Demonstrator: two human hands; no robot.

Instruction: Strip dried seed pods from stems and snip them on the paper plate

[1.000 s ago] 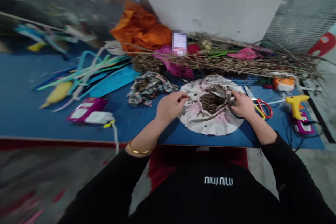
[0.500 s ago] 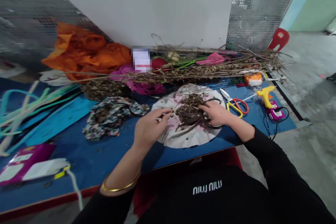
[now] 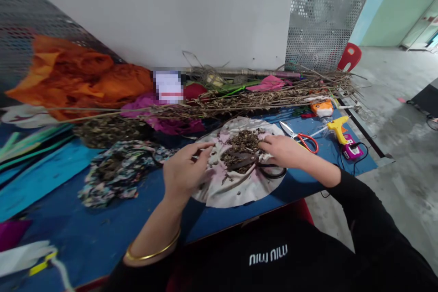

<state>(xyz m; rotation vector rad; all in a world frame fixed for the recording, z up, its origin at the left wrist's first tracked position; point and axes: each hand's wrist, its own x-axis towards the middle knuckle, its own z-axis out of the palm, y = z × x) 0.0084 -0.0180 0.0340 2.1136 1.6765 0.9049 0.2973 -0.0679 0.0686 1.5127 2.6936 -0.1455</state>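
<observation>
Blue-topped table [image 3: 89, 237], reddish front edge. White panel [image 3: 171, 13] upright behind it, perforated metal sheeting [image 3: 315, 18] on both sides. Red chair [image 3: 349, 57] past table's far right end. Gray, scuffed floor [image 3: 386, 91]. Pale green wall [image 3: 397, 9], light-blue strip [image 3: 374, 2]. Upper right small, unclear: perhaps glazed cabinet [image 3: 422, 32]. Cool, even light.
</observation>
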